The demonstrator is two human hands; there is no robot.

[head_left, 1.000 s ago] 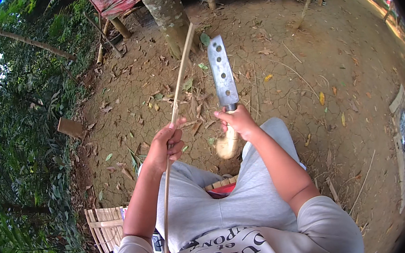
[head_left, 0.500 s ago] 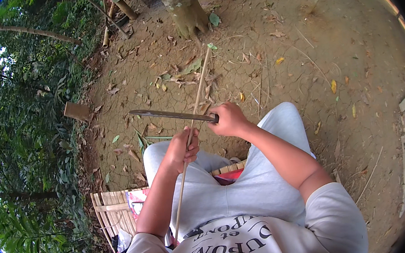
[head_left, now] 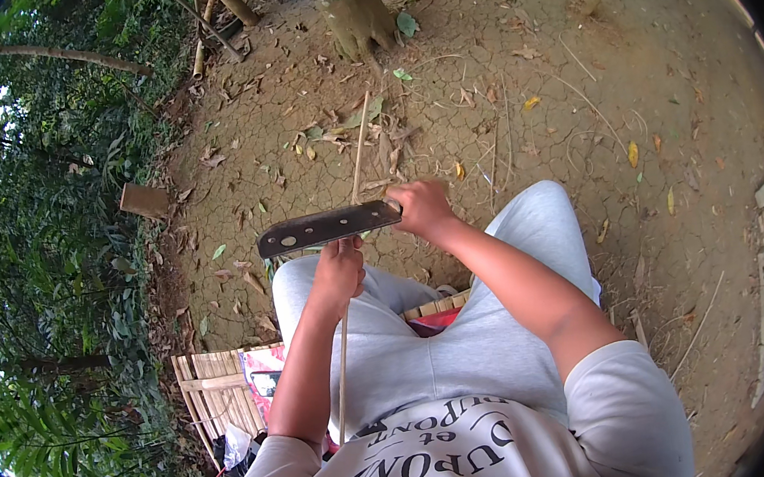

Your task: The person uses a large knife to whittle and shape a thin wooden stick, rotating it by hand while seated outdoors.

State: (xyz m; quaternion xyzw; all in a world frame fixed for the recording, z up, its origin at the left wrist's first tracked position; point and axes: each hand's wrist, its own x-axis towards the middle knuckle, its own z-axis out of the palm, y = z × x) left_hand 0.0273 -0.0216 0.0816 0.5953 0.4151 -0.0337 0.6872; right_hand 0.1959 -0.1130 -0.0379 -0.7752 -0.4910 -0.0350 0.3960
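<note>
My left hand (head_left: 341, 269) is closed round a long thin wooden stick (head_left: 361, 152), which runs from near my chest, between my knees, out over the ground. In my right hand (head_left: 421, 208) is the handle of a broad dark cleaver (head_left: 330, 228) with several holes along its blade. The blade lies across the stick just beyond my left fist, its flat side facing up and its tip pointing left. It hides a short stretch of the stick, so I cannot tell whether the edge touches the wood.
I sit on a bamboo-slat bench (head_left: 207, 387), with a plastic bag (head_left: 235, 448) at its left end. Cracked earth with dry leaves spreads ahead, up to a tree trunk (head_left: 347, 9). A cut stump (head_left: 144, 201) stands at the left beside dense green plants (head_left: 55, 226).
The cleaver has rolled from nearly edge-on to showing its flat side. It now sits closer to my left hand. The stick's far end has swung left, and a leafy bit at its tip no longer shows there.
</note>
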